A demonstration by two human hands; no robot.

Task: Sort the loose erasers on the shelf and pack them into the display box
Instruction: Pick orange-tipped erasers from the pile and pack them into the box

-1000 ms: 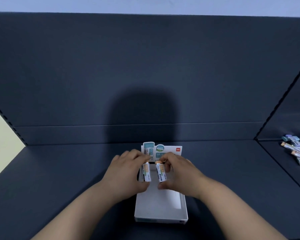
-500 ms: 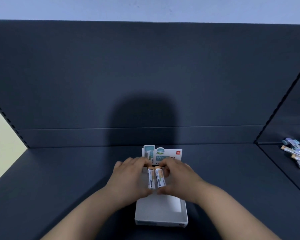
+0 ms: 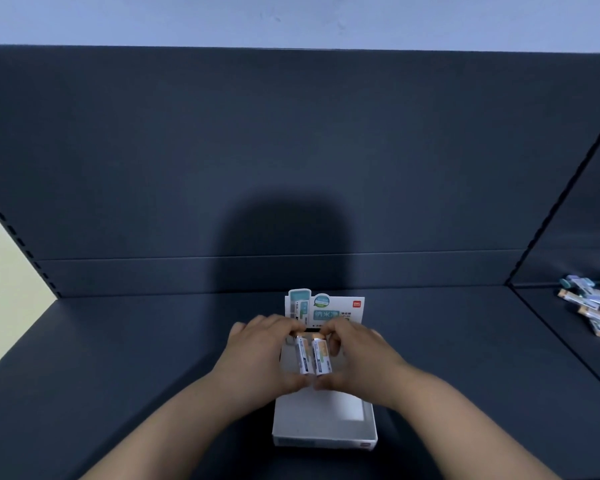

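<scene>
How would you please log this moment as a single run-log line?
left hand: holds eraser | right hand: holds second eraser | both over display box | loose erasers: far right

Two white-sleeved erasers (image 3: pixel 312 355) with orange ends held side by side, touching, over the open white display box (image 3: pixel 324 431) on the dark shelf (image 3: pixel 118 358). Loose erasers (image 3: pixel 594 306) piled far right.

Two bare hands meet over a white display box (image 3: pixel 324 429) on a dark shelf (image 3: pixel 118 358). The left hand (image 3: pixel 257 355) and right hand (image 3: pixel 361 358) each pinch one wrapped eraser, the left eraser (image 3: pixel 302 356) touching the right eraser (image 3: pixel 321 355). Loose erasers (image 3: pixel 593 306) lie at three o'clock, well apart.
</scene>
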